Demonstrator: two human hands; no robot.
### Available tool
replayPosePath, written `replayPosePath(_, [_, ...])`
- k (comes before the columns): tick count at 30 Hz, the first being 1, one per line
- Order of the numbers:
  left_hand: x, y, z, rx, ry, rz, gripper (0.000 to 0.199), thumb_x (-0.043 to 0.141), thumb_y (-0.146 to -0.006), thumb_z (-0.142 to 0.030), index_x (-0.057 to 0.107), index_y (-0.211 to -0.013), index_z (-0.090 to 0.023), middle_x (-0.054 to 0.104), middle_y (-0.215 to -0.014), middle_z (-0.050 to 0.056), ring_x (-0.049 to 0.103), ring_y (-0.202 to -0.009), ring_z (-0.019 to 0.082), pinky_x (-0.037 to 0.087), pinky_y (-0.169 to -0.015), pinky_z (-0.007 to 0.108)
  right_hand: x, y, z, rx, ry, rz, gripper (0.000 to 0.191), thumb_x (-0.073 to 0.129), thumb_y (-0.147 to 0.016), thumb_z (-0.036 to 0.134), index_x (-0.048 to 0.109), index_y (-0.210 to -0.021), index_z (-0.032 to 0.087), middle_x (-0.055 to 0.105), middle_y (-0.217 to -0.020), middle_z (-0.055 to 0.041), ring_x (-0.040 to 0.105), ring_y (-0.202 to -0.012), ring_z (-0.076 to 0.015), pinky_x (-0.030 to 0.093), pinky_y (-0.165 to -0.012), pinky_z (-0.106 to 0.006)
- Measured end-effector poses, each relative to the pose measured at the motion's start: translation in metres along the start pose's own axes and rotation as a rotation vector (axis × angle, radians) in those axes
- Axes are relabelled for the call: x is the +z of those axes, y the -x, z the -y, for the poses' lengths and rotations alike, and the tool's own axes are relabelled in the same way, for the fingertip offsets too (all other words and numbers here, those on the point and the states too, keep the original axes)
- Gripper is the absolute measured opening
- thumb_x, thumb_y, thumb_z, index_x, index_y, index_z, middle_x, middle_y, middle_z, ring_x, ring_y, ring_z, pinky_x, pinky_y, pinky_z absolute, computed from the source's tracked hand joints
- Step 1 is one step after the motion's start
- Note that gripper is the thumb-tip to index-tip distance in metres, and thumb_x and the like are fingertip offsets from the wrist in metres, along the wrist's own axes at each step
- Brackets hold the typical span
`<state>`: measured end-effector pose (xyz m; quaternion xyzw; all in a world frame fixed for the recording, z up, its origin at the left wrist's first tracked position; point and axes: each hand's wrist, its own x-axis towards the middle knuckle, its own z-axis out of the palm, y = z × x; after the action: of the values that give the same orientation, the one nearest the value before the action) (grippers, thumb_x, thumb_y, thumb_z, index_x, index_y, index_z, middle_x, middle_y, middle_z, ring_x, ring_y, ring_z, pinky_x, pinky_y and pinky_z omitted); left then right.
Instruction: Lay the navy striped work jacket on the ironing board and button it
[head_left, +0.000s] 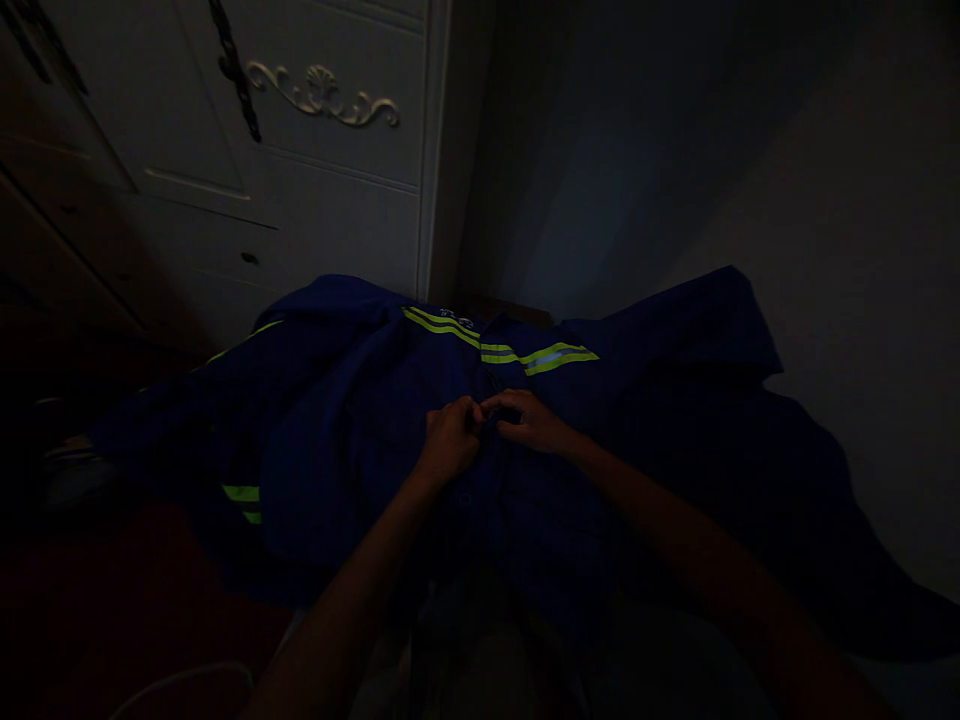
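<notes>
A dark blue garment point(390, 400) with yellow-green and silver reflective stripes lies spread out in dim light. Near its middle, just below the chest stripes point(502, 353), my left hand point(452, 436) is closed on the cloth of the front. My right hand point(531, 421) meets it from the right, thumb and forefinger pinched on the same front edge. The fingertips of both hands nearly touch. What small part lies between them is too dark to make out.
A white cabinet point(345, 220) with carved ornament and dark handles stands behind the garment at the upper left. A plain wall point(750, 180) rises at the right. Reddish floor point(135, 600) shows at the lower left, with a pale curved cord point(187, 672) on it.
</notes>
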<state>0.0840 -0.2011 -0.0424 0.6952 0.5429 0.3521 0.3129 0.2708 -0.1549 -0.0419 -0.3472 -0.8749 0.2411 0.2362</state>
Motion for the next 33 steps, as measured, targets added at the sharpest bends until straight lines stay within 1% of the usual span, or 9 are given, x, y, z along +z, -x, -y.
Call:
replayPosePath(4, [-0.002,0.002,0.0,0.014,0.026,0.03,0.017,0.049,-0.08,-0.004,0.054,-0.079,-0.021,0.069,-0.085,0.0,0.064,-0.085,0.017,0.042,-0.085,0.033,-0.004,-0.001,0.001,0.001,-0.04,0.02,0.033,0.058,-0.078,0.017,0.069,-0.109,0.02,0.071,-0.104,-0.0051,0.064,-0.098,-0.0214,0.043,-0.095,-0.04])
replayPosePath(9, [-0.002,0.01,0.004,0.07,0.096,-0.071,0.016,0.051,-0.083,-0.009,0.059,-0.088,-0.022,0.07,-0.095,0.001,0.063,-0.094,0.018,0.044,-0.087,0.033,-0.011,0.001,0.001,0.021,-0.152,0.094,0.035,0.066,-0.08,0.026,0.067,-0.114,0.019,0.069,-0.111,-0.0061,0.063,-0.105,-0.0218,0.047,-0.094,-0.038])
replayPosePath(12, [-0.003,0.014,0.004,0.124,0.004,-0.107,0.016,0.054,-0.083,-0.011,0.062,-0.092,-0.022,0.07,-0.097,0.002,0.06,-0.099,0.02,0.043,-0.09,0.035,-0.011,0.002,-0.001,0.089,-0.199,0.068,0.031,0.067,-0.083,0.031,0.069,-0.112,0.019,0.07,-0.11,-0.0064,0.063,-0.107,-0.0221,0.046,-0.097,-0.039])
replayPosePath(18, [-0.003,0.031,0.003,0.27,-0.309,-0.012,0.024,0.05,-0.092,-0.024,0.066,-0.11,-0.024,0.068,-0.115,0.007,0.059,-0.107,0.023,0.042,-0.093,0.04,-0.007,0.001,-0.008,0.166,-0.3,0.091,0.033,0.066,-0.084,0.033,0.068,-0.113,0.018,0.071,-0.112,-0.0073,0.065,-0.105,-0.0222,0.049,-0.094,-0.039])
replayPosePath(20, [-0.003,0.04,0.004,0.304,-0.365,-0.018,0.029,0.047,-0.094,-0.025,0.065,-0.116,-0.023,0.066,-0.121,0.009,0.058,-0.114,0.024,0.039,-0.1,0.043,-0.004,0.001,-0.01,0.163,-0.242,0.067,0.032,0.066,-0.084,0.031,0.068,-0.113,0.018,0.071,-0.111,-0.0075,0.065,-0.103,-0.0214,0.049,-0.093,-0.039])
replayPosePath(23, [-0.005,0.053,0.005,0.316,-0.396,-0.04,0.034,0.045,-0.096,-0.03,0.063,-0.123,-0.022,0.061,-0.132,0.012,0.05,-0.129,0.027,0.029,-0.112,0.05,-0.001,0.001,-0.008,0.091,-0.064,-0.003,0.03,0.068,-0.083,0.028,0.068,-0.112,0.019,0.071,-0.106,-0.0075,0.063,-0.102,-0.022,0.046,-0.095,-0.042])
replayPosePath(26, [-0.009,0.067,0.008,0.293,-0.401,-0.025,0.036,0.047,-0.095,-0.033,0.062,-0.127,-0.023,0.056,-0.14,0.012,0.041,-0.139,0.028,0.024,-0.116,0.053,0.001,0.002,-0.004,0.029,0.149,-0.098,0.032,0.073,-0.081,0.032,0.068,-0.111,0.022,0.068,-0.114,-0.0091,0.057,-0.111,-0.026,0.04,-0.099,-0.049])
replayPosePath(29, [-0.015,0.085,0.015,0.297,-0.374,-0.039,0.038,0.049,-0.093,-0.034,0.061,-0.128,-0.022,0.052,-0.144,0.012,0.039,-0.14,0.029,0.026,-0.117,0.054,0.001,0.002,0.001,0.001,0.28,-0.148,0.036,0.072,-0.082,0.035,0.066,-0.115,0.023,0.06,-0.127,-0.0114,0.051,-0.121,-0.029,0.037,-0.102,-0.053])
replayPosePath(33, [-0.018,0.119,0.032,0.275,-0.281,-0.21,0.033,0.053,-0.09,-0.03,0.065,-0.119,-0.024,0.054,-0.14,0.013,0.043,-0.136,0.031,0.037,-0.111,0.053,0.002,0.002,0.001,-0.049,0.29,-0.137,0.036,0.067,-0.086,0.036,0.064,-0.12,0.024,0.053,-0.134,-0.0131,0.046,-0.126,-0.0292,0.036,-0.105,-0.053])
